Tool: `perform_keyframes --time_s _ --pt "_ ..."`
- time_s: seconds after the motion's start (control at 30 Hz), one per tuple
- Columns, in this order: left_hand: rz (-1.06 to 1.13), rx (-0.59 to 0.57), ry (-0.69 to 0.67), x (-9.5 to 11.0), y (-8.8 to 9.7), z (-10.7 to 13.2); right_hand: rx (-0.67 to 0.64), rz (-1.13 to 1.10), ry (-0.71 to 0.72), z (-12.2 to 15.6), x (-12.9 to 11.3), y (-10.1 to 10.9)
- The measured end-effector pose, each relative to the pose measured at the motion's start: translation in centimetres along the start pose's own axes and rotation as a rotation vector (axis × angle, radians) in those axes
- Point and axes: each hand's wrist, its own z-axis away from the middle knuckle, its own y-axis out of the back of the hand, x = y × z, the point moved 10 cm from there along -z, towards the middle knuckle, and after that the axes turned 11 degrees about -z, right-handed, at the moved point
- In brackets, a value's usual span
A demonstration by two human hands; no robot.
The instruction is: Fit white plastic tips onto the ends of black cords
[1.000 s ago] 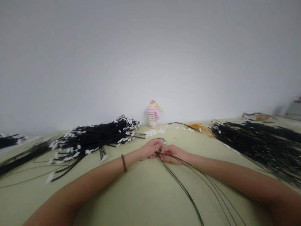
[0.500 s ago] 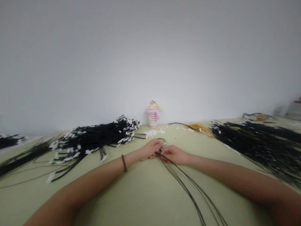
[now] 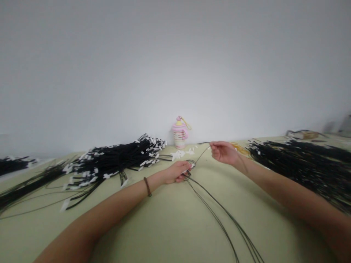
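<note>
Black cords [image 3: 219, 204] trailed over the pale-green table [image 3: 153, 226] from the left hand [image 3: 177, 172], whose thumb and fingers pinched them, seemingly best held steady; one strand [image 3: 201, 154], best drawn gently, rose to the right hand [image 3: 223, 152], pinched between pressed fingertips.

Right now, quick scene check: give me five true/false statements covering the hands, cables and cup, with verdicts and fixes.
1. The left hand grips dark cables. True.
2. The bracelet is on the right arm. False: the bracelet is on the left arm.
3. White pieces lie by the base of the pink-and-white cup. True.
4. The right hand lies flat with its fingers spread. False: the right hand is curled, pinching a thin cable.
5. The yellow bands are left of the cup. False: the yellow bands are to its right.
</note>
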Motion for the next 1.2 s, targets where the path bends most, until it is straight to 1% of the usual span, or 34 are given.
perform_keyframes --time_s 0.1,0.2,0.27,0.37,0.4,0.47,0.57,0.67,0.73,0.77,0.87,1.03,1.2 --pt "0.021 -0.005 0.001 -0.1 0.0 -0.1 0.089 -0.032 0.163 0.0 -3.7 2.5" --pt "0.041 -0.006 0.0 -0.1 0.0 0.0 0.174 0.006 0.271 0.1 -5.6 4.6" --pt "0.051 0.0 0.002 -0.1 0.1 0.0 0.223 0.071 0.305 0.0 -5.9 5.7" --pt "0.066 0.024 0.007 -0.2 0.4 -0.1 0.263 0.233 0.293 -0.3 -4.6 6.1" --pt "0.071 0.037 0.009 -0.3 0.7 -0.2 0.268 0.302 0.279 -0.4 -3.9 5.8" --pt "0.084 0.067 0.014 -0.4 1.2 -0.5 0.265 0.451 0.256 -0.3 -2.3 4.5" --pt "0.109 0.103 0.032 -0.8 2.0 -0.9 0.226 0.646 0.268 0.3 0.2 1.0" --pt "0.136 0.114 0.056 -1.2 2.3 -1.1 0.16 0.777 0.286 1.3 3.0 -2.7" --pt "0.154 0.112 0.064 -1.4 2.4 -1.2 0.108 0.841 0.274 1.8 4.7 -4.4" --pt "0.162 0.109 0.064 -1.4 2.3 -1.2 0.088 0.868 0.27 2.0 5.3 -5.0" --pt "0.179 0.094 0.054 -1.4 2.2 -1.3 0.049 0.931 0.27 2.2 6.1 -5.4" --pt "0.173 0.088 0.022 -1.3 2.1 -1.3 -0.005 1.001 0.266 2.0 6.3 -5.5" --pt "0.146 0.106 0.007 -1.4 2.2 -1.2 -0.026 1.034 0.265 1.8 6.7 -5.6"
